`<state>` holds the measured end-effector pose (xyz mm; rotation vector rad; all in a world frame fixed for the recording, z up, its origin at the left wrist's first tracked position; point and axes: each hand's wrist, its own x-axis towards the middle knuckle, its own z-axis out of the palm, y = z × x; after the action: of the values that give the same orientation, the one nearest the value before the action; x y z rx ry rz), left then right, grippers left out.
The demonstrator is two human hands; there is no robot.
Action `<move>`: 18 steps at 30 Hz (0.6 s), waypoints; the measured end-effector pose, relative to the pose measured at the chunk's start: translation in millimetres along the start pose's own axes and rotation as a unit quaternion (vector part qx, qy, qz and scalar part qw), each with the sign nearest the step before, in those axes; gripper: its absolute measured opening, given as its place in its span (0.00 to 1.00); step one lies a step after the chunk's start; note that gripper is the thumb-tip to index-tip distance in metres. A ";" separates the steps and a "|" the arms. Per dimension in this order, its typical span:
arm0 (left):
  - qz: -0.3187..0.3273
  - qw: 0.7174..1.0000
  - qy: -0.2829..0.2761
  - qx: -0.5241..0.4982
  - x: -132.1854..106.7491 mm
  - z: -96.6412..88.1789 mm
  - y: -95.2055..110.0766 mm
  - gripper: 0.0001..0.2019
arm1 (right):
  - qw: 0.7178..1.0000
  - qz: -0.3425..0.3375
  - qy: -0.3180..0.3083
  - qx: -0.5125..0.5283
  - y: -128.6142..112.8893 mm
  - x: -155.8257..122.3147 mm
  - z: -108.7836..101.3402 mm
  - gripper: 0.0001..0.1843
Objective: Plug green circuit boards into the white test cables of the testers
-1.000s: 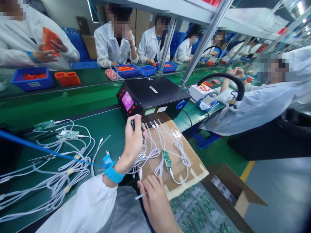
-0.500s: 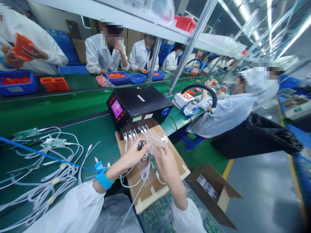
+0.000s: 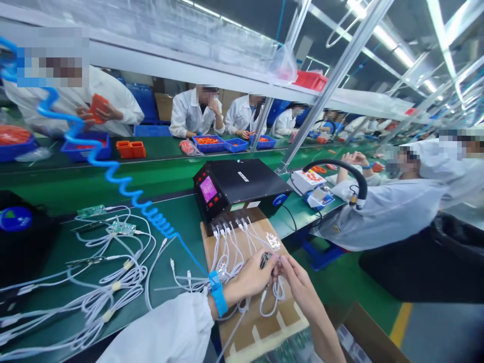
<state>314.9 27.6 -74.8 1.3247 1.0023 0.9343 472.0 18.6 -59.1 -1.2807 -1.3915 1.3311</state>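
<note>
Over the cardboard (image 3: 266, 323), by the black box (image 3: 253, 177), the left hand (image 3: 254, 276) curls its fingers round a board (image 3: 265, 259); the right hand (image 3: 298, 278) meets its fingertips (whether gripping anything, I can't tell).

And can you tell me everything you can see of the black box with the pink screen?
The black box is a wide, low case, apparently metal, standing upright on the green bench. Its flat top carries a small pale label. One end slopes, with a lit pink screen and red buttons; the screen's text is unreadable. The near side bears green and white stickers and a blue disc. White cable plugs line its near lower edge. Neither hand touches it.
</note>
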 end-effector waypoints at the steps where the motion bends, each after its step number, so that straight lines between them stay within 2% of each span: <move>1: 0.001 1.000 0.000 -0.005 -0.4 2.9 2.1 0.22 | 1.000 0.006 -0.001 0.012 -0.3 -0.2 -0.3 0.30; 6: 0.005 1.000 0.014 0.016 -5.2 6.5 9.1 0.22 | 0.999 -0.025 0.005 0.023 4.6 -2.8 2.1 0.28; 11: 0.003 0.997 0.026 0.068 -7.7 5.1 8.5 0.23 | 0.995 -0.036 0.017 0.093 19.8 0.8 3.2 0.23; 14: 0.007 0.995 0.069 0.071 -2.4 -2.2 6.0 0.23 | 0.992 -0.057 0.009 0.111 17.8 -3.9 4.1 0.24; 16: 0.009 0.991 0.122 0.051 2.6 -9.5 5.2 0.24 | 0.993 -0.091 -0.001 0.076 10.5 -12.5 6.1 0.25; 18: 0.020 0.992 0.123 0.034 6.1 -15.0 7.1 0.25 | 0.992 -0.122 0.015 -0.022 3.5 -22.7 10.9 0.24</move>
<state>302.7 38.4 -67.8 1.3107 1.2100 1.1223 465.5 -5.8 -61.9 -1.1139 -1.5106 1.1174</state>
